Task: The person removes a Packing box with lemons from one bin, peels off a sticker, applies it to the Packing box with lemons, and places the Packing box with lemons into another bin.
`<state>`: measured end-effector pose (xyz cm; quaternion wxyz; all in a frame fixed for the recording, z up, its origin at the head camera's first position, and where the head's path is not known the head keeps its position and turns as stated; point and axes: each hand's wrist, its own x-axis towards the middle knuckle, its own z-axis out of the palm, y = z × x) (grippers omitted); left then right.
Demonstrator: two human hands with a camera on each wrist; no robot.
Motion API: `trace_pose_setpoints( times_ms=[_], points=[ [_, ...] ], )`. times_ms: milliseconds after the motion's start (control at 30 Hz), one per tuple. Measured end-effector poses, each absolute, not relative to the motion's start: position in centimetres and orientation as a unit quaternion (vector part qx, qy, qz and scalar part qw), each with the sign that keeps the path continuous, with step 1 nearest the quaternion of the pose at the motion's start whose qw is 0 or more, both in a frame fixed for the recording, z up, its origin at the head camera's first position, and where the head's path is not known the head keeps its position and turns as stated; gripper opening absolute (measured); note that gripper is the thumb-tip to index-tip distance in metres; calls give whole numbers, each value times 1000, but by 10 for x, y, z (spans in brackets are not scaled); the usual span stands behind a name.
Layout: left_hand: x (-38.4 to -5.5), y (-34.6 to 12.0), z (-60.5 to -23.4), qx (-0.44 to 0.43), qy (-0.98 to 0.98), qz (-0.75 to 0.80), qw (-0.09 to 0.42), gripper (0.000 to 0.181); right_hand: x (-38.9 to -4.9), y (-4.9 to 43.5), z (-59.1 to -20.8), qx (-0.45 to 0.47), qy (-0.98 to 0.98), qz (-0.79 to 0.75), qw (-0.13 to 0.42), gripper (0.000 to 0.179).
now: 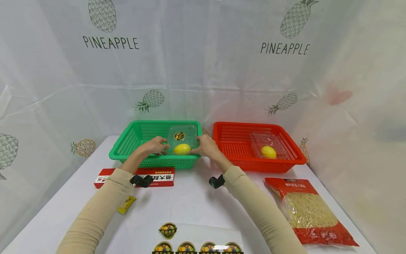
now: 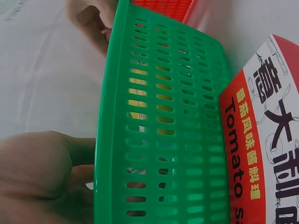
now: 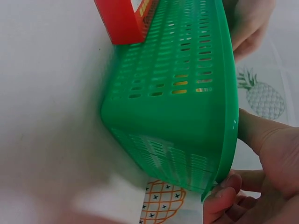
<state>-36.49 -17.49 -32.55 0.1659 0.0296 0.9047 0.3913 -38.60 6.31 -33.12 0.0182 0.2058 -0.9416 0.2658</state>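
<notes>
A clear plastic box with a round fruit label and a lemon inside lies in the right part of the green basket. My left hand reaches over the front rim, its loosely bent fingers at the box's left edge, thumb and fingers spread apart. At the basket's front right corner is my right hand. Its thumb points inward beside the lemon; in the right wrist view the bent fingers lie against the green rim. I cannot tell whether they grip the rim or the box.
A red basket to the right holds another clear box with a lemon. Before the green basket lies a red-and-white tomato sauce carton, with a small yellow packet nearer. A pasta bag lies right; a label sheet in front.
</notes>
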Motion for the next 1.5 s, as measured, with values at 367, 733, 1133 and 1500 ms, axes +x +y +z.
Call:
trace_pose_setpoints(
  times_ms=[367, 733, 1133, 1500],
  points=[
    [-366, -179, -329, 51, 920, 352, 166, 56, -387, 64, -332, 210, -939, 271, 11, 67],
    [-363, -167, -324, 72, 951, 284, 100, 58, -374, 81, -318, 232, -932, 277, -16, 65],
    [-355, -122, -314, 176, 935, 307, 27, 47, -371, 160, -303, 217, -927, 307, -1, 54],
    [-368, -54, -315, 221, 919, 326, -12, 32, -380, 262, -308, 172, -942, 288, 28, 56]
  ],
)
